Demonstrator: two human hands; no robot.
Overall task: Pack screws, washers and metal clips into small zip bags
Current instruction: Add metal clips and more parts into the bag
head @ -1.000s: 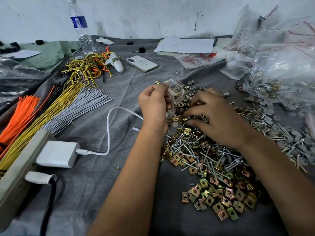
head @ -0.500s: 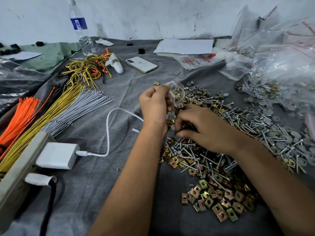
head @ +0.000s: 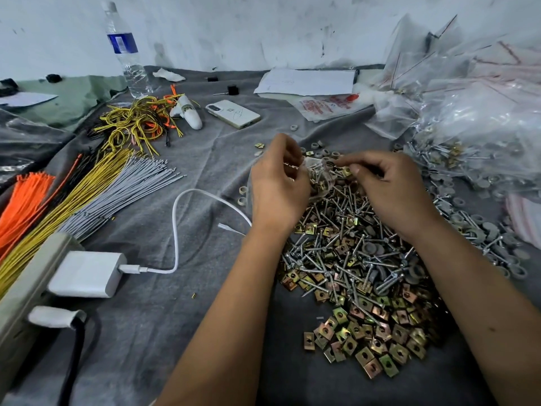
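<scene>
The left hand [head: 278, 186] grips a small clear zip bag [head: 317, 178], thin crinkled plastic with a few pieces of hardware already showing through it. Its fingers curl round the bag's left edge. The right hand [head: 392, 186] meets the bag from the other side, thumb and forefinger pinched at the bag's mouth; whether they hold a piece of hardware or only the plastic cannot be told.

The bag hangs just above the far edge of a big heap of hardware on the bench [head: 181, 332], which is covered in wrinkled grey cloth. In the heap, the screws [head: 345, 244] are slim, shiny steel, threaded and lying at all angles. Nearer the person than the bag, the metal clips [head: 369, 341] are flat, square, brassy plates with an iridescent sheen and a hole in each. Grey, dull, ring-shaped washers [head: 374, 249] sit mixed among the screws.

To the right of the heap rises a mound of filled clear bags [head: 474, 112], glossy and crumpled. To its left lie straight bundles of grey wires [head: 117, 194], yellow wires [head: 58, 212] and orange wires [head: 20, 206]. A white charger block [head: 87, 273] with a looping white cable [head: 178, 230] is plugged into a power strip. Beyond the heap are a white phone [head: 232, 113] and a clear plastic water bottle [head: 126, 51].
</scene>
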